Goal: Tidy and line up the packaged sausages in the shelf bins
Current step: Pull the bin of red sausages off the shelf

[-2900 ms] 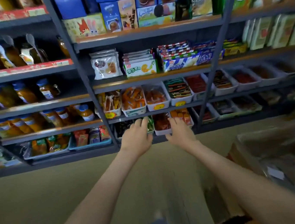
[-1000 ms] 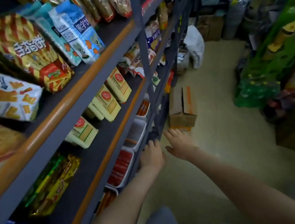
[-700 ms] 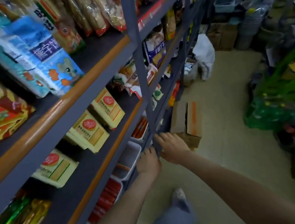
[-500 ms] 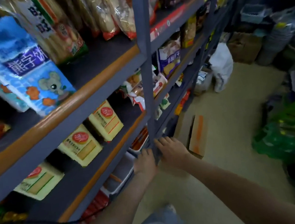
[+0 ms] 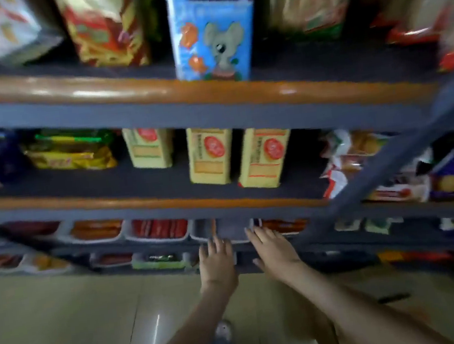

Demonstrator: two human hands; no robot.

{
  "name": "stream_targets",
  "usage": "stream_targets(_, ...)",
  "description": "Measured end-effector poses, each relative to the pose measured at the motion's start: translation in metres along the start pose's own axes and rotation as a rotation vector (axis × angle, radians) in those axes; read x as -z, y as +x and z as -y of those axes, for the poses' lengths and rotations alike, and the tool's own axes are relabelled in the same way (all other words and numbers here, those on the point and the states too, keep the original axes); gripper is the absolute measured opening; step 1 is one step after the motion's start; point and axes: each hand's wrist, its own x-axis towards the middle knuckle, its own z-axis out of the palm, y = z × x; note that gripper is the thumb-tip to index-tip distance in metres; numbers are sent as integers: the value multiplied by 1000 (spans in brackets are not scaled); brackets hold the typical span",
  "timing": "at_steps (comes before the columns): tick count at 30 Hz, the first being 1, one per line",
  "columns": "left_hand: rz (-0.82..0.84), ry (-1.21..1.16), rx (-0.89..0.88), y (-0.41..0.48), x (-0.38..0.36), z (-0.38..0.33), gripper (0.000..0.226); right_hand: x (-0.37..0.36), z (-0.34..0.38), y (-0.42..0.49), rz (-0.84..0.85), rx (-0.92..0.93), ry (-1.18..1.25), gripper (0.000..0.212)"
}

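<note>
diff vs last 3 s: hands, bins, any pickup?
Both hands moved from the bottom-row bins to the row above: left hand and right hand now reach, fingers straight, to the front of a nearly empty white bin beside the shelf upright. View swung down the aisle, then back to the shelf. Nothing picked up or let go; both hands stay empty, side by side.

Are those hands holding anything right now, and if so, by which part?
Nothing is held. The left hand and right hand reach straight-fingered toward the front rim of a white plastic bin; contact is too blurred to tell.
</note>
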Motion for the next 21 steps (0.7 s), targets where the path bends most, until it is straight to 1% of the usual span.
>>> stream_targets(4,22,-123,162,-4,-46,18,79,-38,8,31,22,31,23,75)
stream_targets(7,79,-163,223,16,-86,29,89,-81,13,65,38,15,54,77)
stream_targets(11,24,-117,219,45,-136,40,90,-136,16,111,38,-12,97,84)
stream_targets(13,-22,-87,214,59,-154,44,88,-156,17,127,34,-38,104,83)
stream_targets(16,-89,-71,223,81,-173,50,80,-178,19,145,-46,-53,34,75)
stream_targets(18,-106,-74,213,92,-180,52,83,-185,19,152,-120,-59,-3,68)
stream_targets(21,-115,-87,163,102,-186,55,87,-185,18,156,-188,-74,-6,58)
